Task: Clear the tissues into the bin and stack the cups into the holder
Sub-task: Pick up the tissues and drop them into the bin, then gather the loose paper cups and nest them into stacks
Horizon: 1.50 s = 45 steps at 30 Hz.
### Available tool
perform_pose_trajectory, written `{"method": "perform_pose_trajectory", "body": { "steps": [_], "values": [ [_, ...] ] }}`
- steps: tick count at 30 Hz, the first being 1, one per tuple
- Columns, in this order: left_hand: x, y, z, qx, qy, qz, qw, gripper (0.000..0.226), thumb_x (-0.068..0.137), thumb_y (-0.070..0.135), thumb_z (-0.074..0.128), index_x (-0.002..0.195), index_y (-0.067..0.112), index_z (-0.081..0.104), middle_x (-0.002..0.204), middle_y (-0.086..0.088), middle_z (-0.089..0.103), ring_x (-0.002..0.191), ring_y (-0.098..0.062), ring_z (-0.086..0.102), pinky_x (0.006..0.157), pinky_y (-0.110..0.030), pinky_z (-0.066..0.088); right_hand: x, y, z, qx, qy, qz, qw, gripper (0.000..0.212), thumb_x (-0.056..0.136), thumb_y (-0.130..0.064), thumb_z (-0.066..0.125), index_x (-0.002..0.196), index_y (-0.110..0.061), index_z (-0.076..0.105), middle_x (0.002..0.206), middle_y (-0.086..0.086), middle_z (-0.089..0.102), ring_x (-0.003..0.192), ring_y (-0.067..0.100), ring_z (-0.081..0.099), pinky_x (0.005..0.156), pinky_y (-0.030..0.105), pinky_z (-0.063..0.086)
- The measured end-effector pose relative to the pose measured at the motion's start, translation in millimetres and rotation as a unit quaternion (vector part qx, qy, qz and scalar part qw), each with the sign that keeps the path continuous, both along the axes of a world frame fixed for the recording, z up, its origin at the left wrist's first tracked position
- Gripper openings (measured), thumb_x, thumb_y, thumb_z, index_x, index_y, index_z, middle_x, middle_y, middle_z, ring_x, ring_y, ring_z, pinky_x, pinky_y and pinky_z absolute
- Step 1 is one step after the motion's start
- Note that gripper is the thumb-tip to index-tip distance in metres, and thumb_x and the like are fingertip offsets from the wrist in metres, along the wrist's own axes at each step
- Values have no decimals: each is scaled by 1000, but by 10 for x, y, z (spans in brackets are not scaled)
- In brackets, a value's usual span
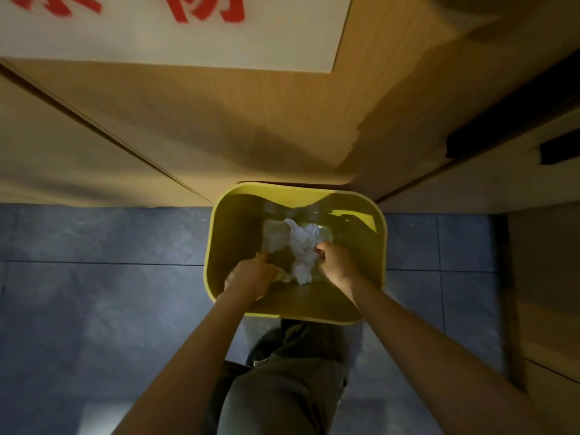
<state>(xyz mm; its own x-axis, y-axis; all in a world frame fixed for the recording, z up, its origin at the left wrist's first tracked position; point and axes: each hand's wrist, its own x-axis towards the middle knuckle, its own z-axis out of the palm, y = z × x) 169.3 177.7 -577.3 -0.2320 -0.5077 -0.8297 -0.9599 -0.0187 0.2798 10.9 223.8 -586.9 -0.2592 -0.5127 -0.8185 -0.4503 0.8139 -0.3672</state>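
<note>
- Head view: a dim room with a blue tile floor [94, 277]; the yellow bin [219, 215] sits against a wooden cabinet [219, 120].
- Both hands reach over the bin so nothing falls outside.
- The left hand [251, 277] is curled; what it holds, I cannot tell.
- The right hand [335, 262] pinches the white tissues [303, 246], which hang inside the bin.
- No cups in view.

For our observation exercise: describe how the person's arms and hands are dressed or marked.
Both forearms are bare, no sleeves in view. The left hand and right hand wear no gloves; no watch, ring or bracelet shows, though motion blur hides fine detail.
</note>
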Motion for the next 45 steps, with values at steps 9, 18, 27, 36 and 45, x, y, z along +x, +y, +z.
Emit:
{"method": "perform_pose_trajectory", "body": {
  "steps": [9, 18, 27, 36, 45],
  "values": [
    [85, -179, 1419, -69, 21, 3, 997, 27, 91, 21, 47, 107, 5, 63, 114, -20, 64, 103, -36, 60, 91, -41, 49, -134, 24, 1514, -84, 111, 174, 975, 33, 95, -18, 37, 64, -17, 48, 74, 6, 54, 72, 28, 52, 50, 26, 28],
    [-289, -541, 3544, -173, 93, -83, 977, 30, 91, 29, 47, 108, 8, 61, 115, -15, 63, 107, -35, 57, 91, -47, 48, -421, -193, 3702, -94, 132, 291, 943, 36, 94, -24, 41, 61, -11, 39, 59, 6, 37, 54, 21, 37, 48, 28, 23],
    [-675, -842, 5132, -332, 153, -104, 925, 33, 92, 39, 44, 101, 14, 64, 100, -13, 69, 92, -30, 62, 72, -33, 46, -809, -516, 5271, -288, 210, 123, 926, 27, 91, -31, 45, 102, -14, 62, 99, 11, 68, 92, 30, 62, 74, 37, 50],
    [-1194, -1144, 5583, -414, 291, -18, 862, 29, 91, 29, 51, 113, 12, 58, 108, -8, 62, 86, -10, 52, 74, -24, 41, -1362, -886, 5650, -427, 208, -32, 879, 25, 92, -28, 49, 113, -17, 55, 96, 4, 68, 87, 24, 63, 75, 35, 49],
    [-1857, -1600, 5383, -403, 225, 23, 887, 67, 79, 27, 68, 136, 13, 37, 140, -11, 42, 128, -25, 41, 104, -36, 38, -2180, -1498, 5589, -356, 228, 157, 892, 37, 90, -17, 45, 127, -13, 46, 129, 10, 53, 118, 26, 48, 93, 38, 43]
  ]
}}
